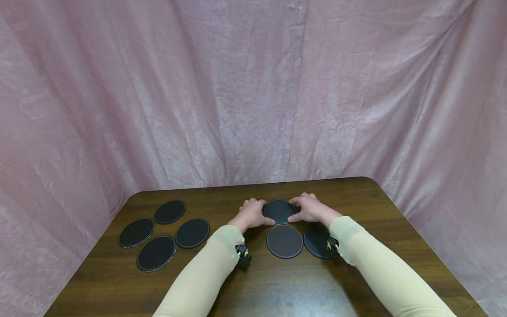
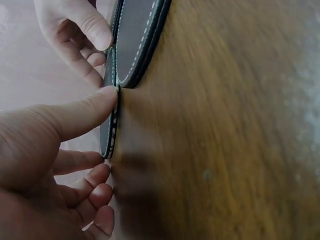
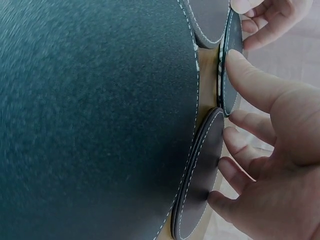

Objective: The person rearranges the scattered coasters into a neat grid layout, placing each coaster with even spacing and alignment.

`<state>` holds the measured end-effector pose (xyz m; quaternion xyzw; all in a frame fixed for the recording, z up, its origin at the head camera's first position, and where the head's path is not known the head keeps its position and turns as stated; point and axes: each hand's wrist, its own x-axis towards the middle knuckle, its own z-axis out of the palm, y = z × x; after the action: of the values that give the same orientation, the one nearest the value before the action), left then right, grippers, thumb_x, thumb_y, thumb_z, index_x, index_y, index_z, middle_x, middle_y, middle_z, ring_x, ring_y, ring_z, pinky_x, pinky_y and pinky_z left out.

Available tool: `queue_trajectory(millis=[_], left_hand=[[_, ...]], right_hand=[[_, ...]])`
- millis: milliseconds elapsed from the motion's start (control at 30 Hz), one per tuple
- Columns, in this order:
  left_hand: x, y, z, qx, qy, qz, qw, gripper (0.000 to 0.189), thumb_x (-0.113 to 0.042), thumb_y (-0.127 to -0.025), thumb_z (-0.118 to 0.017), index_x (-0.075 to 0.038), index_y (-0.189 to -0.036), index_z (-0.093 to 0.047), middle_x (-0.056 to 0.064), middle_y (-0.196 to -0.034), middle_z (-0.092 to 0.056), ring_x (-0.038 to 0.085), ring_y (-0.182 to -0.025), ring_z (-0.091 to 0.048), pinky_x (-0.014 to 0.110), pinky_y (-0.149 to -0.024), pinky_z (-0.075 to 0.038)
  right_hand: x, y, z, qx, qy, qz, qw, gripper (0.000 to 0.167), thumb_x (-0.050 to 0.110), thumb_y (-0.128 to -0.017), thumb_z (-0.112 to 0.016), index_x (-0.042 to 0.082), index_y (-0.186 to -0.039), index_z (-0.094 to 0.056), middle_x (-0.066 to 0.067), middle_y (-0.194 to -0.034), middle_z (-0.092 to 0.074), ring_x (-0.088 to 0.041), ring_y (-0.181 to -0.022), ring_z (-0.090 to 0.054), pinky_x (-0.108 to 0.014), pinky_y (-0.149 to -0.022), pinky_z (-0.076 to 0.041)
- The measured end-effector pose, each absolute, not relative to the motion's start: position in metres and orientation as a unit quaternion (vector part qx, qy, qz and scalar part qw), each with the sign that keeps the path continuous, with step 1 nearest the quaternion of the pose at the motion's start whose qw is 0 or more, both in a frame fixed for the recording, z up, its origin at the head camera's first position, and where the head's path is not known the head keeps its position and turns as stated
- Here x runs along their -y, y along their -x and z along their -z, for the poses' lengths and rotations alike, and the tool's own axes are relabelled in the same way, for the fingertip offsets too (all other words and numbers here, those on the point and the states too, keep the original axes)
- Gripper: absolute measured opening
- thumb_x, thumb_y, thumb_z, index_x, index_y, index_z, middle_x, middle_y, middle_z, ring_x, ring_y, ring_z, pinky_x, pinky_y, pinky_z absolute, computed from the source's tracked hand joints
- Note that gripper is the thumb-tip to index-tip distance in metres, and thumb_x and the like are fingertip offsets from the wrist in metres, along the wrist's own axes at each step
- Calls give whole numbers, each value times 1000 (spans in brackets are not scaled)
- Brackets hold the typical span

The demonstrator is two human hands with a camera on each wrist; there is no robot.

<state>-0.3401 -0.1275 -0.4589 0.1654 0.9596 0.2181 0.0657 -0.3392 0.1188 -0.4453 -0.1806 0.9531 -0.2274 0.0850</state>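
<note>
Left hand and right hand, fingers curled, pinch one dark coaster between them.

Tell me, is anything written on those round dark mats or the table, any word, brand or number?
No readable text in any view.
The coaster held between the left hand and right hand: plain, only pale edge stitching.
Four coasters at left: no marks.
Table and pink cloth: no writing.

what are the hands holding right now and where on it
Both the left hand and the right hand grip one round dark coaster by its opposite edges, thumbs on the rim.
</note>
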Motion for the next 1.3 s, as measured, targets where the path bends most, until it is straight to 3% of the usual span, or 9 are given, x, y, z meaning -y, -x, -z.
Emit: queue_trajectory(millis=[500,767,1000,1300], left_hand=[[131,334,454,-960,-162,-220,64,80,-43,-92,-92,-4,-155,-61,20,-144,-61,39,-132,-50,60,-113,-41],[137,328,452,-960,-169,-219,44,76,-46,-100,-83,-5,-159,-58,19,-149,-59,39,-136,-50,63,-115,-39],[148,319,443,-965,-179,-192,9,73,-46,-103,-79,-9,-161,-56,20,-154,-56,43,-142,-50,67,-116,-38],[170,304,436,-970,-183,-162,-16,75,-47,-104,-78,-11,-164,-52,20,-165,-50,44,-153,-44,70,-120,-34]], right_hand=[[-116,336,441,-951,182,237,79,63,30,-96,-90,-2,-145,-67,-20,-131,-64,-41,-128,-52,-58,-109,-46],[-108,328,440,-956,198,217,14,66,35,-100,-85,-3,-149,-64,-22,-139,-63,-43,-133,-54,-60,-111,-47],[-95,317,437,-959,225,159,-65,72,40,-104,-80,-2,-157,-56,-26,-155,-57,-48,-151,-45,-64,-125,-31],[-80,304,437,-955,243,146,-83,82,45,-104,-78,2,-166,-45,-23,-168,-46,-46,-161,-31,-70,-128,-19]])
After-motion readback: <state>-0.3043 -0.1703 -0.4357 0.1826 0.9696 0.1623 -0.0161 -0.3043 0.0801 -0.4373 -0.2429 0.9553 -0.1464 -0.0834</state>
